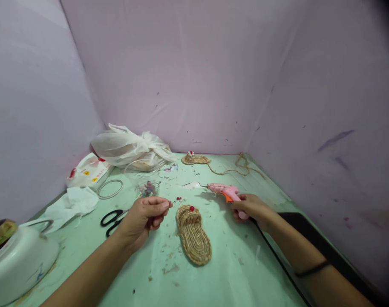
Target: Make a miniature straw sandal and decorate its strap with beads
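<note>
My left hand is closed in a pinch, with a small red bead at its fingertips. In my right hand is a pink hot glue gun with an orange trigger, its nozzle pointing left just above a whitish patch on the table. Between my hands lies a miniature woven-rope slipper with a red bead on its strap. A couple of loose red beads sit just beyond it. A second rope slipper, with red and white beads, lies at the back, trailing loose rope.
Black-handled scissors lie left of my left hand, partly hidden by it. Nearby are a bag of beads, a metal ring, white cloth, a tissue pack, a plastic bag and a white pot. The gun's black cord runs right.
</note>
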A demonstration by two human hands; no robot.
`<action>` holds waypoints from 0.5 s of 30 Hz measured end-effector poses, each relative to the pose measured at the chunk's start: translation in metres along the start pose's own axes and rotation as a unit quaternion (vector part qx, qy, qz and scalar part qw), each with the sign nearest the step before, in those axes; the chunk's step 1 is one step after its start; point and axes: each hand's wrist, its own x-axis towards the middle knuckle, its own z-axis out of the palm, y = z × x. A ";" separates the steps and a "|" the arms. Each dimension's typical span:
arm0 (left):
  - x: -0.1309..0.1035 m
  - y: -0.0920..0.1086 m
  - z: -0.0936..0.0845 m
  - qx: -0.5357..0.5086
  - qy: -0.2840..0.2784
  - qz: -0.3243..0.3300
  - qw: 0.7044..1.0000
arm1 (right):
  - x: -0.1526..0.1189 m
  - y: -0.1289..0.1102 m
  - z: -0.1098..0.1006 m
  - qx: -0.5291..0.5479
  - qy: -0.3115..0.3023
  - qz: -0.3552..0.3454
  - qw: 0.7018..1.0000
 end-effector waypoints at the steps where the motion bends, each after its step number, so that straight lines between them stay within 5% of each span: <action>1: 0.002 -0.004 -0.002 0.001 -0.009 -0.003 1.000 | -0.006 0.000 0.002 0.034 -0.009 -0.007 0.999; 7: 0.006 -0.024 -0.005 -0.001 -0.046 -0.020 0.999 | -0.053 0.000 0.015 0.268 -0.124 -0.107 0.949; 15: 0.005 -0.032 -0.004 0.008 -0.052 -0.024 0.998 | -0.073 0.020 0.035 0.198 -0.063 -0.172 0.963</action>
